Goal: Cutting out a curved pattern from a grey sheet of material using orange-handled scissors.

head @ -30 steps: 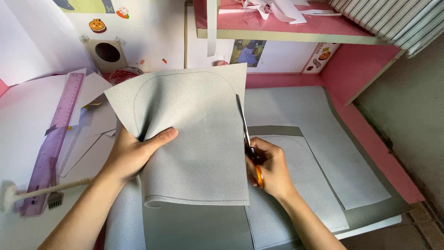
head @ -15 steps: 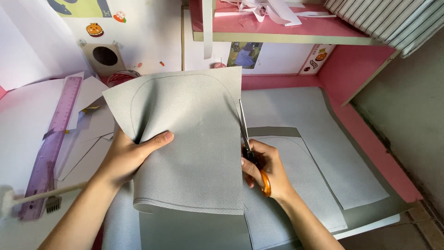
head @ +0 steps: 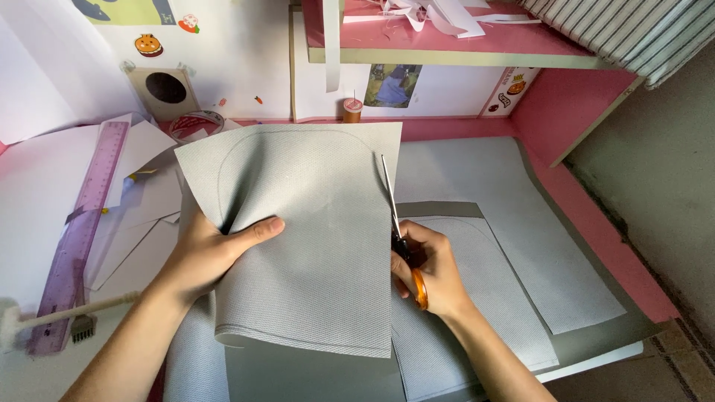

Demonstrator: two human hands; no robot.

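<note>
This looks like a home craft corner, a small sewing and pattern-cutting spot set up at a pink desk. The pink tabletop [head: 588,223] is the anchor: on it lie sheets of grey fabric [head: 506,186], and at its left side a long purple ruler [head: 78,238] rests among loose white paper sheets [head: 45,186]. At the back edge stand a spool of thread [head: 352,109] and a roll of tape [head: 195,123]. Above it a pink shelf [head: 462,41] carries paper scraps, and the white wall [head: 246,52] behind bears cartoon stickers [head: 149,45] and a small photo [head: 392,84]. Striped cloth [head: 633,30] hangs over the upper right of the desk.
</note>
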